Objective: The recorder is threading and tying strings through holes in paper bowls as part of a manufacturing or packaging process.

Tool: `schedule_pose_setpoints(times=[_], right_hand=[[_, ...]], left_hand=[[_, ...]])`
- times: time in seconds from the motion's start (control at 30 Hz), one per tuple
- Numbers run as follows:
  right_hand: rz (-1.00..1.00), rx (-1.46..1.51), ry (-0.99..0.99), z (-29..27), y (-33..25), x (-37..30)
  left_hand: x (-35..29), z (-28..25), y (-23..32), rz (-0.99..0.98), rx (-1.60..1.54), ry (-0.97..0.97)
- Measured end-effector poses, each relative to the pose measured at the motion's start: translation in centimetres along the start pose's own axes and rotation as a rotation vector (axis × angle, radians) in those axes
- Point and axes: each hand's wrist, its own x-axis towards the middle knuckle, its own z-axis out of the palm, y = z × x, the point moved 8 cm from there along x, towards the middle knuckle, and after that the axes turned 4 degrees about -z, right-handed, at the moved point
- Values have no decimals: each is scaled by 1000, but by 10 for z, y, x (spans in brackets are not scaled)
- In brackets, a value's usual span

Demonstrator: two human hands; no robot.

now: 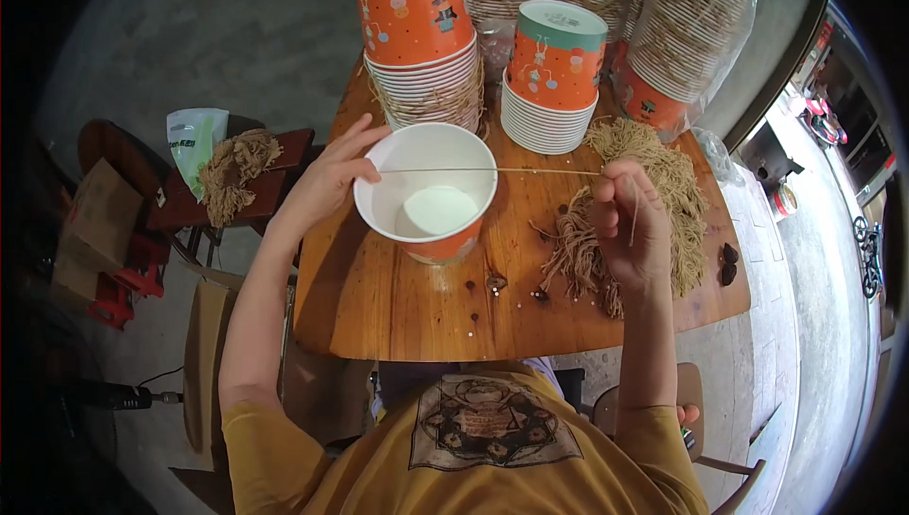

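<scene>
A white-lined paper bucket (381, 207) with an orange outside stands upright, mouth up, on the wooden table in front of me. A thin tan string (549, 171) is stretched straight across its mouth and on to the right. My left hand (327, 179) is at the bucket's left rim, its thumb pressed on the string's left end and its other fingers reaching forward along the outside. My right hand (632, 221) pinches the other end right of the bucket, a short tail hanging down by the palm. Beneath and beside that hand lies a heap of tan strings (677, 193).
Upside-down stacks of orange and green paper buckets (417, 8), (559, 51) stand at the table's back. Plastic-wrapped stacks (686, 23) rise behind. Dark small objects (728, 264) lie near the table's right edge. A side bench (175, 207) holds another string bundle (237, 169).
</scene>
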Motion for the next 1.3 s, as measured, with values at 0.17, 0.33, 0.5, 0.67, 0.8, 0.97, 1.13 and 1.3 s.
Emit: schedule_pose_setpoints(times=[0.17,0.33,0.5,0.67,0.8,0.97,1.13,1.3], right_hand=[[-104,97,124,11,6,9],[-147,385,81,15,4,18],[-87,-77,-48,26,16,13],[-59,-582,-121,27,45,11],[-88,-842,-174,33,59,-1],[-213,-1104,-140,34,65,-13],[-330,-1182,-110,33,69,-16],[-324,-1222,-22,30,71,-19]], left_hand=[[4,3,-18,-32,-155,-21],[11,6,0,-30,-64,-44],[-2,-34,26,-151,-97,347],[-1,-2,111,-161,-155,144],[-2,31,110,-241,-259,-63],[-2,39,99,-402,-411,-225],[-1,38,99,-425,-417,-362],[-2,43,95,-417,-472,-390]])
